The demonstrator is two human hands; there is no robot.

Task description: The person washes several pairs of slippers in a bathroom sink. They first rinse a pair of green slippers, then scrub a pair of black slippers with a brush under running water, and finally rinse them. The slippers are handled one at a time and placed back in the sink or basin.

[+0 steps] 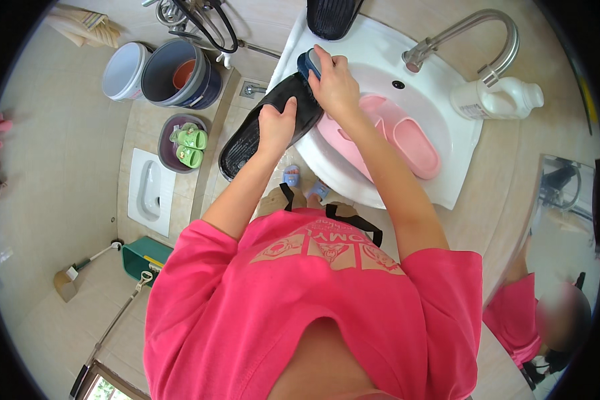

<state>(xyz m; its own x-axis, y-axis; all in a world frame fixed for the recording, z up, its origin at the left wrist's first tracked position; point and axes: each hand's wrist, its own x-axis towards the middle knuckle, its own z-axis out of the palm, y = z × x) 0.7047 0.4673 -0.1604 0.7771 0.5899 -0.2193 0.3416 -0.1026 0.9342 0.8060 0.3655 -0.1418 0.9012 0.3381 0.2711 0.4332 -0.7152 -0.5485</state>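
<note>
My left hand (277, 127) grips a black slipper (240, 148) by its middle, thumb laid on top. The slipper is tilted, and its far end reaches over the left rim of the white washbasin (343, 179). My right hand (335, 87) is closed around a blue and grey scrubbing brush (305, 65), which is pressed to that far end; the bristles are hidden. Inside the basin, beside my right forearm, lie pink slippers (415, 148). Another black slipper (332, 19) rests on the basin's far edge.
A curved metal tap (503, 40) and a white plastic jug (497, 100) stand at the basin's right. To the left are buckets (173, 70), a purple basin (169, 150) with green clogs (192, 140), a squat toilet (150, 190) and a green bin (140, 257). A mirror (563, 220) hangs right.
</note>
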